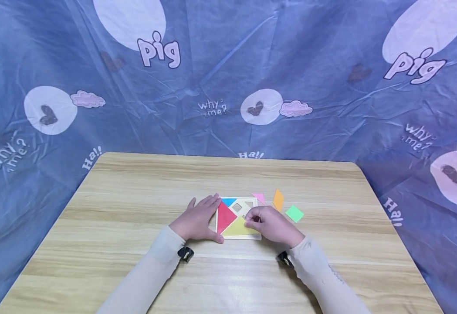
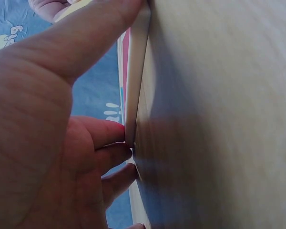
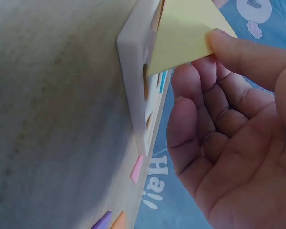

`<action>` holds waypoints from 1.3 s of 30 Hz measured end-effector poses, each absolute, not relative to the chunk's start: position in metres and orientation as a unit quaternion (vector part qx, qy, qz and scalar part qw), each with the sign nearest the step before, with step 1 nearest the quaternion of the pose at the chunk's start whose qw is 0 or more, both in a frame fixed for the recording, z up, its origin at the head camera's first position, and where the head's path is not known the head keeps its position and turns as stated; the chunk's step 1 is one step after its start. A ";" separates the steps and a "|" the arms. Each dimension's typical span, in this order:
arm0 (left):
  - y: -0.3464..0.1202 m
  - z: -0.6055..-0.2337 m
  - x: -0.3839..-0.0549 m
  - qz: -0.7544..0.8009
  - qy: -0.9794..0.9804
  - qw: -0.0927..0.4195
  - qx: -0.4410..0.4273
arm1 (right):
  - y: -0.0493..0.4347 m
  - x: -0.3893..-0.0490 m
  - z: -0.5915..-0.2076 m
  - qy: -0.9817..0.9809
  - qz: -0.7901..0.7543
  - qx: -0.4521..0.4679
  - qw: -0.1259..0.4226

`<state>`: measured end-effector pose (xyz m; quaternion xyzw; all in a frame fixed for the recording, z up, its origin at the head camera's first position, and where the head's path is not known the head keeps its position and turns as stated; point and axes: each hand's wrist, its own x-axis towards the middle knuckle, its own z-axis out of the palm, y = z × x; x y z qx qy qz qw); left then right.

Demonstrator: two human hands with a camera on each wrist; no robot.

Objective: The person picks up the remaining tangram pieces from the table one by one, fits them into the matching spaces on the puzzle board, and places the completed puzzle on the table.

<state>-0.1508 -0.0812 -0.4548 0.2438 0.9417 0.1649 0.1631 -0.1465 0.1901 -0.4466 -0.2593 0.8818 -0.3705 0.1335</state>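
A white-framed tangram board [image 1: 239, 237] lies on the table, with a red triangle [image 1: 224, 216] and a blue piece [image 1: 228, 202] in it. My left hand [image 1: 198, 221] holds the board's left end, thumb at the near corner and fingers at the far one. Between the thumb and fingers of my right hand [image 1: 273, 224] is the edge of a yellow triangle [image 3: 188, 36]. In the right wrist view the triangle tilts up over the board, its lower tip close to the recesses. Part of the board is hidden by my right hand.
Right of the board lie a pink triangle [image 1: 258, 197], an orange parallelogram [image 1: 278, 199] and a green square [image 1: 294, 213]. A purple piece [image 3: 102, 220] shows low in the right wrist view. Behind the wooden table [image 1: 134, 183] hangs a blue printed cloth [image 1: 212, 65].
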 end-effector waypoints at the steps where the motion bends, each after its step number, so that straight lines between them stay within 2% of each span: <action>1: -0.081 -0.455 -0.151 0.165 0.942 0.163 0.244 | 0.190 -0.146 -0.447 0.882 -0.370 -0.261 0.133; 17: -0.081 -0.455 -0.151 0.161 0.943 0.165 0.240 | 0.187 -0.147 -0.451 0.880 -0.370 -0.271 0.127; 39: -0.077 -0.455 -0.147 0.158 0.946 0.158 0.234 | 0.185 -0.145 -0.458 0.891 -0.364 -0.235 0.137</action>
